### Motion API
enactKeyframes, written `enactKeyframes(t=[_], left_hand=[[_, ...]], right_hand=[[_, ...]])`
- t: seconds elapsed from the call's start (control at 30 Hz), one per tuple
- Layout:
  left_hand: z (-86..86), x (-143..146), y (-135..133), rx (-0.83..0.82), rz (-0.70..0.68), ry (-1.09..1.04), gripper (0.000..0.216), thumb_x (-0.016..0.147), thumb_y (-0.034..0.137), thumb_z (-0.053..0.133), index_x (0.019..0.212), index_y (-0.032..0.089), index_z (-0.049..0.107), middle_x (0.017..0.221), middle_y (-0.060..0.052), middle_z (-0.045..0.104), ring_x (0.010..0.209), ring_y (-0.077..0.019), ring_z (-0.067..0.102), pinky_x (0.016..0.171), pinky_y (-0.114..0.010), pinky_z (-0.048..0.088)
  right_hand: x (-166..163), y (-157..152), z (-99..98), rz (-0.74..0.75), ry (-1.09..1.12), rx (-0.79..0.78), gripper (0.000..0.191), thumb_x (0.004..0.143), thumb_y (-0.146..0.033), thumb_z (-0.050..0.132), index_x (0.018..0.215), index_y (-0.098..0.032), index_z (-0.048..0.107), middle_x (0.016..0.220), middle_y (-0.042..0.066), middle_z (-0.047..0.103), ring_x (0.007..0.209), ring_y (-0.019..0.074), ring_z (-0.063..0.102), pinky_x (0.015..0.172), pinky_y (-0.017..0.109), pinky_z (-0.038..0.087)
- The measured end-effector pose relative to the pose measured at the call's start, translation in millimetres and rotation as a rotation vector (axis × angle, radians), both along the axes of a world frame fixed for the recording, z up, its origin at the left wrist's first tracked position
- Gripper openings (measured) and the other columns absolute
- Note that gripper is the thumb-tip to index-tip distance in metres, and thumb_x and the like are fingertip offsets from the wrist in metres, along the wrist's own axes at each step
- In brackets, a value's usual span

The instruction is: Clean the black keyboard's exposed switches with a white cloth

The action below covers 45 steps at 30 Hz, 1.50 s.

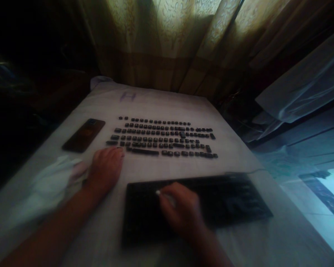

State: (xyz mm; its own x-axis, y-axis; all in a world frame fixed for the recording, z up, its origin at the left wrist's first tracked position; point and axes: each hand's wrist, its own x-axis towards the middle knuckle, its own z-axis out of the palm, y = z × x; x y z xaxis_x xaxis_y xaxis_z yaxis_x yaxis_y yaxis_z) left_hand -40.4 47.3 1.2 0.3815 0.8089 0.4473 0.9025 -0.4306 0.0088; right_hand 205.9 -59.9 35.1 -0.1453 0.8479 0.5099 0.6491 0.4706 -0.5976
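Note:
My right hand is closed over the left half of a black keyboard base. A small white thing shows at its fingertips; blur hides exactly what it is. My left hand rests on the white-covered table, fingers stretched forward and thumb out to the side, with nothing visible in it. Its fingertips reach the lower left end of several rows of loose black keycaps. A long space bar key lies just to their right. Beside the thumb is a crumpled white cloth or tissue.
A dark smartphone lies at the table's left side. The keyboard's cable runs off to the right. Patterned curtains hang behind the table's far edge, and pale draped fabric hangs at the right.

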Motion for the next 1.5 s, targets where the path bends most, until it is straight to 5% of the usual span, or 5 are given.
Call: enactKeyframes(t=[0.23,0.43,0.6,1.03,1.5], left_hand=[[6.0,4,-9,-0.018,-0.005,-0.044,0.032,0.094,0.023,0.035,0.105,0.017,0.065,0.116,-0.016,0.072,0.113,-0.035,0.062,0.097,-0.057,0.044],[5.5,19,-46,-0.124,-0.059,-0.196,0.032,0.099,0.034,0.034,0.109,0.02,0.061,0.101,-0.008,0.075,0.093,-0.0225,0.072,0.082,-0.037,0.058],[-0.2,33,-66,-0.257,-0.07,-0.452,0.029,0.097,0.036,0.042,0.11,0.02,0.063,0.104,-0.007,0.075,0.094,-0.0223,0.072,0.083,-0.037,0.06],[0.6,77,-53,-0.304,-0.228,-0.511,0.027,0.097,0.023,0.04,0.111,0.022,0.063,0.105,-0.005,0.071,0.099,-0.0186,0.069,0.089,-0.035,0.058],[-7.0,32,-56,-0.374,-0.342,-0.379,0.031,0.097,0.036,0.046,0.121,0.026,0.063,0.116,-0.006,0.073,0.111,-0.0257,0.064,0.098,-0.048,0.051]], right_hand=[[10,2,0.9,-0.037,0.05,0.016,0.013,0.083,-0.013,0.058,0.077,-0.017,0.068,0.066,0.003,0.069,0.058,0.0149,0.065,0.057,0.023,0.05],[32,4,2.6,-0.14,0.089,0.01,0.013,0.082,-0.016,0.058,0.074,-0.019,0.068,0.064,0.001,0.07,0.055,0.0135,0.066,0.055,0.021,0.05],[37,2,-7.9,-0.19,0.082,-0.002,0.014,0.082,-0.018,0.057,0.073,-0.02,0.068,0.062,0.001,0.069,0.052,0.0137,0.065,0.052,0.021,0.05],[38,-8,-5.3,-0.138,0.035,0.025,0.013,0.083,-0.015,0.058,0.075,-0.019,0.068,0.064,0.001,0.069,0.056,0.0139,0.066,0.054,0.021,0.05],[-3,-2,-1.0,-0.014,-0.189,-0.066,0.018,0.084,-0.01,0.054,0.077,-0.019,0.068,0.067,0.002,0.066,0.061,0.0152,0.063,0.058,0.023,0.047]])
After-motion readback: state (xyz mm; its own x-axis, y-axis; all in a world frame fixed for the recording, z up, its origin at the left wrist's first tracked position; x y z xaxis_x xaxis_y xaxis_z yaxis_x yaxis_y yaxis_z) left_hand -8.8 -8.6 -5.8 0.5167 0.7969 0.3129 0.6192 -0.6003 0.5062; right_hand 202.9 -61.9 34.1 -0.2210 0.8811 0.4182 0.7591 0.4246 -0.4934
